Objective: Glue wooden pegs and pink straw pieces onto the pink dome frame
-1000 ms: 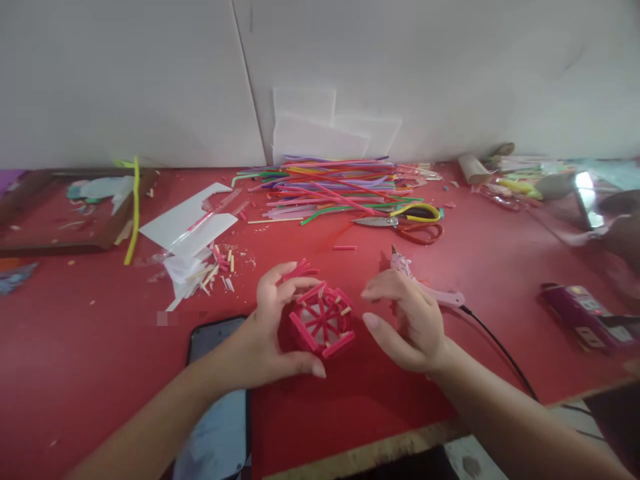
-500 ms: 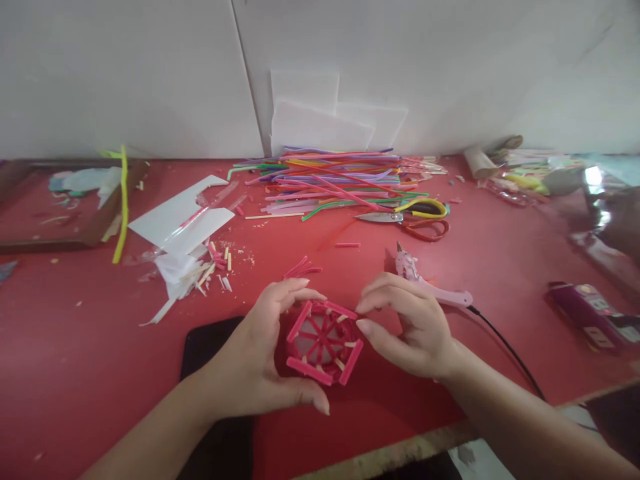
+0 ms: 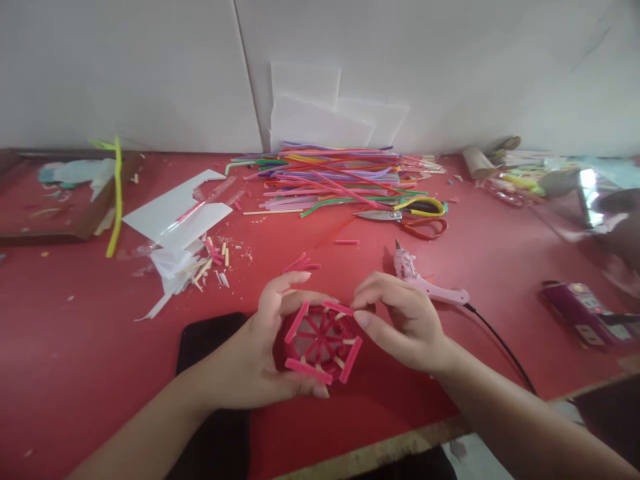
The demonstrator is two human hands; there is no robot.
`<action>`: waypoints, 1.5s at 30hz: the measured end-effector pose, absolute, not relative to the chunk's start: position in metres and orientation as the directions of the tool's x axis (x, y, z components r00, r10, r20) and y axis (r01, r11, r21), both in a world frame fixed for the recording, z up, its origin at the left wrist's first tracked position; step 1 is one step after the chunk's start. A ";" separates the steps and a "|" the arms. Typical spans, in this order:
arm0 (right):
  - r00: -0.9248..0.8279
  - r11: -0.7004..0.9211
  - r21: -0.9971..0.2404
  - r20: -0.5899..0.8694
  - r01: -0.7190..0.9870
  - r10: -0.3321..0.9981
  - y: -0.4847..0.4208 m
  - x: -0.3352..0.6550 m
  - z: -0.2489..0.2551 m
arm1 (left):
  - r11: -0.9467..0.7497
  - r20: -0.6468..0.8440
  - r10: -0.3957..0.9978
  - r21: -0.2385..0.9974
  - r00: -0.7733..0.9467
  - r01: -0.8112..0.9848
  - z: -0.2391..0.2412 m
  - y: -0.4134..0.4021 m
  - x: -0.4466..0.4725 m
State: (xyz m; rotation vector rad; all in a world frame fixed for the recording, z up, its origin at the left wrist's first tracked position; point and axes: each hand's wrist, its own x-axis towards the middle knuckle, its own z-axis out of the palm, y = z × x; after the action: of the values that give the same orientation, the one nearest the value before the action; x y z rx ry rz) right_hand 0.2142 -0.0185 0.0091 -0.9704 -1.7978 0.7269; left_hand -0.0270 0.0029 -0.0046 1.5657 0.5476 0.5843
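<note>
A small hexagonal basket of pink straw pieces (image 3: 320, 340), with spokes across its floor, rests low over the red table (image 3: 80, 333). My left hand (image 3: 260, 353) curls round its left and near side, thumb under the front rim, fingers over the back. My right hand (image 3: 400, 317) pinches the basket's far right rim with fingertips pressed together. A pink glue gun (image 3: 425, 283) lies just behind my right hand. A few loose pink straw pieces (image 3: 300, 265) lie behind the basket.
A pile of coloured straws (image 3: 335, 180) and scissors (image 3: 415, 217) lie at the back. White paper sheets and straw scraps (image 3: 180, 227) sit at the left, a dark phone (image 3: 210, 373) under my left wrist. The glue gun's black cord (image 3: 500, 343) runs right. A purple power strip (image 3: 585, 313) lies far right.
The basket has been tilted so its open top faces up toward me. My right hand has come in from open beside it to pinching its far right rim.
</note>
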 end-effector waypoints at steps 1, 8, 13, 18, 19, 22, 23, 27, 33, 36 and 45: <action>-0.248 0.498 -0.817 0.439 0.289 0.864 -0.019 0.214 0.009 | -0.088 0.046 0.654 0.996 0.755 0.016 -0.005 0.004 -0.027; -0.240 0.425 -0.879 0.374 0.217 0.896 -0.019 0.214 0.009 | -0.177 0.090 0.658 0.983 0.748 0.038 -0.004 0.006 -0.027; -0.256 0.361 -0.910 0.305 0.206 0.917 -0.020 0.214 0.010 | -0.144 0.087 0.643 0.990 0.761 0.008 -0.002 0.005 -0.025; -0.266 0.340 -0.922 0.285 0.187 0.921 -0.019 0.212 0.011 | -0.159 0.092 0.645 0.987 0.759 0.015 -0.002 0.005 -0.025; -0.263 0.329 -0.926 0.276 0.185 0.924 -0.019 0.212 0.011 | -0.158 0.096 0.640 0.987 0.762 0.008 -0.003 0.005 -0.025; -0.260 0.282 -0.945 0.234 0.168 0.937 -0.019 0.212 0.013 | -0.138 0.108 0.642 0.990 0.759 -0.024 -0.002 0.003 -0.026; -0.263 0.268 -0.950 0.221 0.158 0.939 -0.019 0.213 0.013 | -0.136 0.109 0.645 0.990 0.757 -0.027 -0.002 0.002 -0.026; -0.279 0.239 -0.964 0.199 0.118 0.939 -0.020 0.214 0.012 | -0.147 0.130 0.658 0.988 0.742 -0.043 -0.002 0.001 -0.026; -0.287 0.155 -0.983 0.120 0.101 0.950 -0.020 0.213 0.011 | -0.231 0.183 0.663 0.972 0.726 -0.035 -0.006 0.001 -0.026; -0.275 0.141 -0.986 0.112 0.089 0.955 -0.019 0.211 0.011 | -0.295 0.214 0.666 0.955 0.714 -0.010 -0.008 0.002 -0.027; -0.270 0.099 -0.993 0.079 0.063 0.960 -0.019 0.210 0.008 | -0.356 0.225 0.684 0.933 0.694 0.049 -0.012 0.003 -0.029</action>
State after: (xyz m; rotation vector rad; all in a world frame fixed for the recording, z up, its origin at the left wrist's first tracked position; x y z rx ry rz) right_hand 0.2102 -0.0189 0.0080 -1.0567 -1.5045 1.2982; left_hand -0.0287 0.0032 -0.0122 1.8353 0.5774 0.7421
